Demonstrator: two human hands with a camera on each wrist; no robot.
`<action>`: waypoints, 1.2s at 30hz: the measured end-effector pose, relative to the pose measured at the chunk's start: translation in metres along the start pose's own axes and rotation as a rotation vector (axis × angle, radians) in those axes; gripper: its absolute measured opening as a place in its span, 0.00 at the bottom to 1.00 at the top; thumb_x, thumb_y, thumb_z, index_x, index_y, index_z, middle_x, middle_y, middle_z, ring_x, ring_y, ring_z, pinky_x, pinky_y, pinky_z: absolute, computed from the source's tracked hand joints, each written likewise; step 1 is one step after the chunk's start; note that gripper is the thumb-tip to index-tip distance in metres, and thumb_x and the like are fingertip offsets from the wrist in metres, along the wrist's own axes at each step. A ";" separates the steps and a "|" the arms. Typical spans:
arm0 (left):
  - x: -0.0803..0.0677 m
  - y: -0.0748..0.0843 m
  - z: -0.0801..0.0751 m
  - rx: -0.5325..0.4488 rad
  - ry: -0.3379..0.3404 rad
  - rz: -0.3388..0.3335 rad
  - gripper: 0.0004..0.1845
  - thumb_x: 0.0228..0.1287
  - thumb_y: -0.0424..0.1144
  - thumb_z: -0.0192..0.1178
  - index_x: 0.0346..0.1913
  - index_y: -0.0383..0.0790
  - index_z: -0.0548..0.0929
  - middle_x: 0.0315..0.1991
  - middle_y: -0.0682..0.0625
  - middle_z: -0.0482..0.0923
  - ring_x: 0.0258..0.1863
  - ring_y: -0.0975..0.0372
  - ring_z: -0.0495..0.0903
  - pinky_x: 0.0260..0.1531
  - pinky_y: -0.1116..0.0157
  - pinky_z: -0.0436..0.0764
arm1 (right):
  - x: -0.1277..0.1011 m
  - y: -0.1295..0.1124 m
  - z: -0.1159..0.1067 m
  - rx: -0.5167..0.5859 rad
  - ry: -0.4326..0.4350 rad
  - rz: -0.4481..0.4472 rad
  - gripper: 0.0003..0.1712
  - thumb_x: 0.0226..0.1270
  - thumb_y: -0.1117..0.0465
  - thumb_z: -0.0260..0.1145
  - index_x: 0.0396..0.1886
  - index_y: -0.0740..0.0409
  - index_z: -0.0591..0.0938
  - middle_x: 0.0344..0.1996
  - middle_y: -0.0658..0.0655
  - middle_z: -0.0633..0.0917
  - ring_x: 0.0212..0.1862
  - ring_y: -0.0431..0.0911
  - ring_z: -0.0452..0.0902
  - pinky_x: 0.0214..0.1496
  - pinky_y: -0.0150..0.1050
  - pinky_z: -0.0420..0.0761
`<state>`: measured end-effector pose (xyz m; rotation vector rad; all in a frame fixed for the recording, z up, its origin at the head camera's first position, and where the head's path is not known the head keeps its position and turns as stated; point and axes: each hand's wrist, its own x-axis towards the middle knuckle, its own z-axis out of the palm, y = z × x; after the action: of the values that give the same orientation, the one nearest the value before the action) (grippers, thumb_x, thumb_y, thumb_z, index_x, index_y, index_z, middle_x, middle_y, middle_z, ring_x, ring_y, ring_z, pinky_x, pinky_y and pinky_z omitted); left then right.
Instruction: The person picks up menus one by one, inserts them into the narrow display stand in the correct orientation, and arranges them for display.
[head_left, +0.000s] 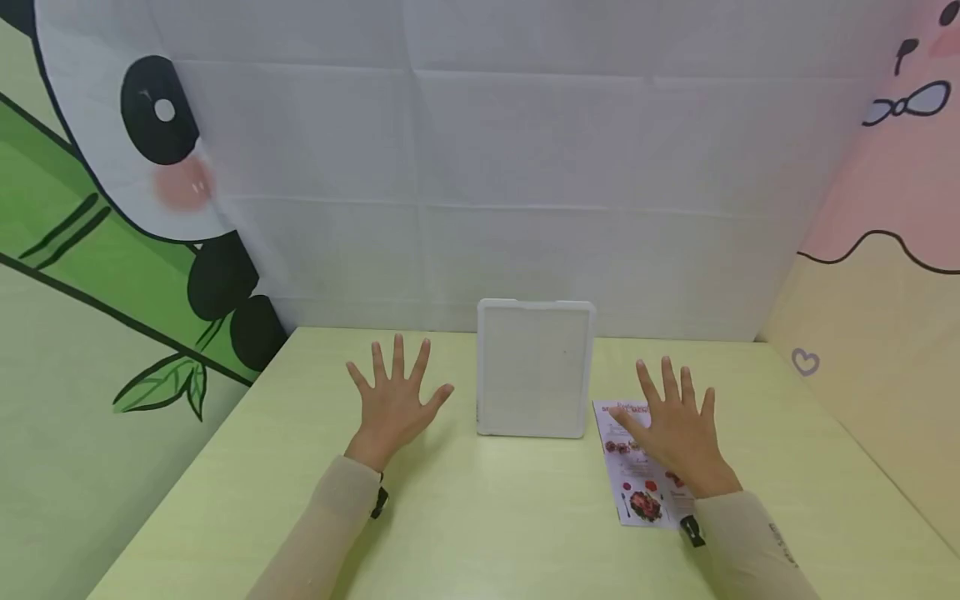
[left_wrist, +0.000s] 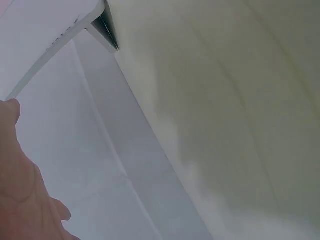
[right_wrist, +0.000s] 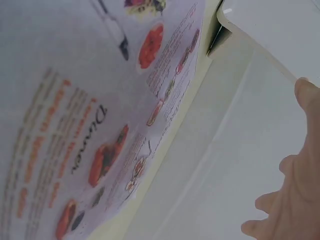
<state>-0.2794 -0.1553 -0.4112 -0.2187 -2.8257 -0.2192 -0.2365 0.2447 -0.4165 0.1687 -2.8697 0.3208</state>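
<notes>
The stand (head_left: 534, 368) sits in the middle of the table (head_left: 480, 533), near the back edge. The menu (head_left: 637, 467) lies just right of it.

You're at a staged booth: pale green table (head_left: 480, 517), white cloth backdrop (head_left: 525, 167) (creased), cartoon panda wall (head_left: 150, 142) upper left.

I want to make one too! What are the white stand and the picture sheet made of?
The white stand looks like matte plastic: smooth, stiff, with rounded corners and a raised rim. The picture sheet seems to be thin, slightly glossy printed paper lying flat, perhaps laminated; that is unclear.
</notes>
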 end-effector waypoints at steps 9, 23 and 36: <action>0.003 -0.002 -0.002 -0.150 -0.025 -0.010 0.43 0.68 0.70 0.35 0.78 0.53 0.41 0.77 0.37 0.39 0.74 0.35 0.37 0.62 0.28 0.29 | 0.002 0.006 -0.014 0.063 -0.036 -0.014 0.51 0.70 0.32 0.46 0.77 0.59 0.43 0.75 0.72 0.45 0.73 0.72 0.41 0.67 0.73 0.43; -0.001 0.009 -0.005 -0.901 -0.209 -0.155 0.29 0.75 0.52 0.46 0.72 0.41 0.61 0.66 0.38 0.67 0.62 0.45 0.72 0.59 0.47 0.73 | 0.003 0.043 -0.025 0.445 -0.281 0.053 0.48 0.74 0.37 0.45 0.76 0.65 0.40 0.72 0.77 0.47 0.71 0.74 0.46 0.66 0.71 0.54; -0.011 0.041 0.011 -1.164 -0.407 -0.199 0.21 0.70 0.46 0.56 0.55 0.32 0.76 0.45 0.40 0.83 0.40 0.53 0.85 0.41 0.58 0.85 | -0.002 0.069 -0.024 0.558 -0.392 0.148 0.47 0.72 0.42 0.54 0.76 0.66 0.47 0.72 0.74 0.55 0.69 0.70 0.58 0.61 0.68 0.67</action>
<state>-0.2653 -0.1150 -0.4193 -0.2238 -2.6859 -2.0258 -0.2384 0.3169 -0.4087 0.1277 -3.0919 1.2400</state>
